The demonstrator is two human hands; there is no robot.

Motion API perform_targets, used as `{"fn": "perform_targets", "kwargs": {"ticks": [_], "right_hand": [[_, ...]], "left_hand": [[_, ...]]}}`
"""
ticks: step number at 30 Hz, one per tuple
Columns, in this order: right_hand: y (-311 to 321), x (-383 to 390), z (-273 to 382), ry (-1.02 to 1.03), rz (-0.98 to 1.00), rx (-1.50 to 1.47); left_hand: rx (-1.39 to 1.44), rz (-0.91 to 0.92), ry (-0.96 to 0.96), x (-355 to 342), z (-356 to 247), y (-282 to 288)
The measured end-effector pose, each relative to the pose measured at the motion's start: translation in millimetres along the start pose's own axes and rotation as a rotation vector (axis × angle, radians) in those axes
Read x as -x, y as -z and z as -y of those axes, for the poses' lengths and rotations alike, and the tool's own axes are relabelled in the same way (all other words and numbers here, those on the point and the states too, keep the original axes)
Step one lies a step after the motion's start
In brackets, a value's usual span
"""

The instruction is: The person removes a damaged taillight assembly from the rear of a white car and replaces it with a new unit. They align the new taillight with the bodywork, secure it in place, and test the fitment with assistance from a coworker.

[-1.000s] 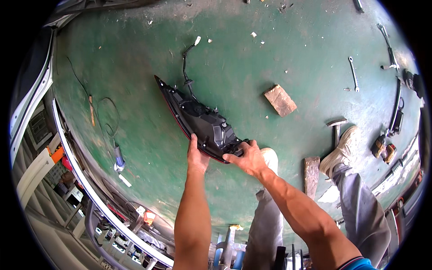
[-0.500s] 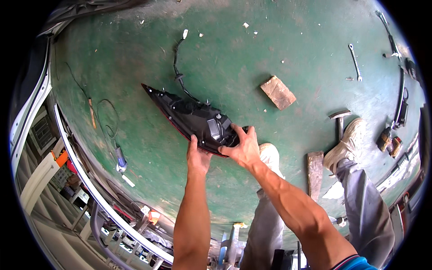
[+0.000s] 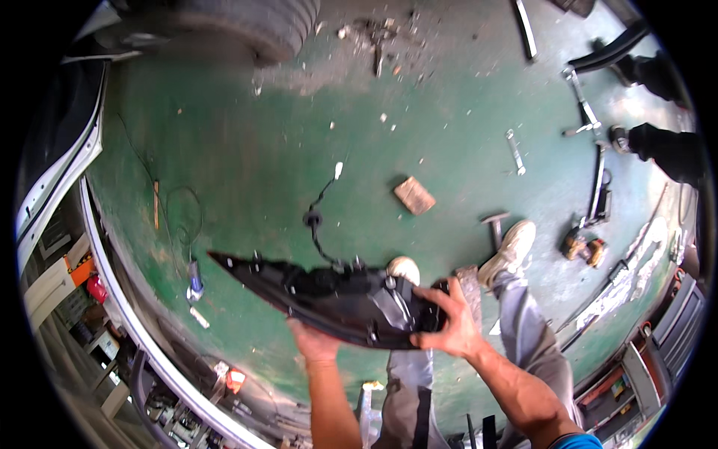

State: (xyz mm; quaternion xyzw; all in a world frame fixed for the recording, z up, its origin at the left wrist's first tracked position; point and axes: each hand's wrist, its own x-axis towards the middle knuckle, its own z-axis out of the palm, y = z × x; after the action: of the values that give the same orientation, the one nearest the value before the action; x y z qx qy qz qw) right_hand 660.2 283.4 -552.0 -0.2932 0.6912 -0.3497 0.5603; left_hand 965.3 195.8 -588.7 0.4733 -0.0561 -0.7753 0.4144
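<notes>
I hold a long black vehicle lamp housing (image 3: 329, 299) with a pointed left tip and a red edge. A black cable (image 3: 324, 250) with a grommet runs from its back to a white connector (image 3: 339, 170). My left hand (image 3: 313, 342) grips the lower edge from beneath, its fingers partly hidden. My right hand (image 3: 453, 323) grips the right end, thumb and fingers around it. Beyond the housing lie a wooden block (image 3: 414, 194) and, by my right shoe, a hammer (image 3: 494, 221).
A tire (image 3: 277, 26) stands at the top; a white metal body panel (image 3: 41, 198) lines the left. A power drill (image 3: 576, 243), wrench (image 3: 515, 152) and corded blue tool (image 3: 195, 278) lie on the green floor (image 3: 239, 150). Another person's dark-trousered legs (image 3: 658, 150) show at upper right.
The housing, held in both hands, has moved lower in the view and turned flatter. The view takes in more floor ahead, with the tire and the other person's legs now showing.
</notes>
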Motion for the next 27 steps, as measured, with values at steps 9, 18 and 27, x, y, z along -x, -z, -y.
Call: {"fn": "perform_targets", "kwargs": {"ticks": [9, 18, 27], "right_hand": [[122.8, 133.9, 103.4, 0.036, -0.018, 0.085], [177.9, 241.7, 241.8, 0.079, 0.058, -0.024], [177.0, 284.3, 267.1, 0.185, 0.194, -0.702]], "left_hand": [[-0.378, -0.014, 0.060, 67.9, -31.4, -199.0], [-0.294, -0.036, -0.012, 186.4, -95.9, -340.8], [-0.410, -0.003, -0.204, 277.6, -171.7, -402.8]]}}
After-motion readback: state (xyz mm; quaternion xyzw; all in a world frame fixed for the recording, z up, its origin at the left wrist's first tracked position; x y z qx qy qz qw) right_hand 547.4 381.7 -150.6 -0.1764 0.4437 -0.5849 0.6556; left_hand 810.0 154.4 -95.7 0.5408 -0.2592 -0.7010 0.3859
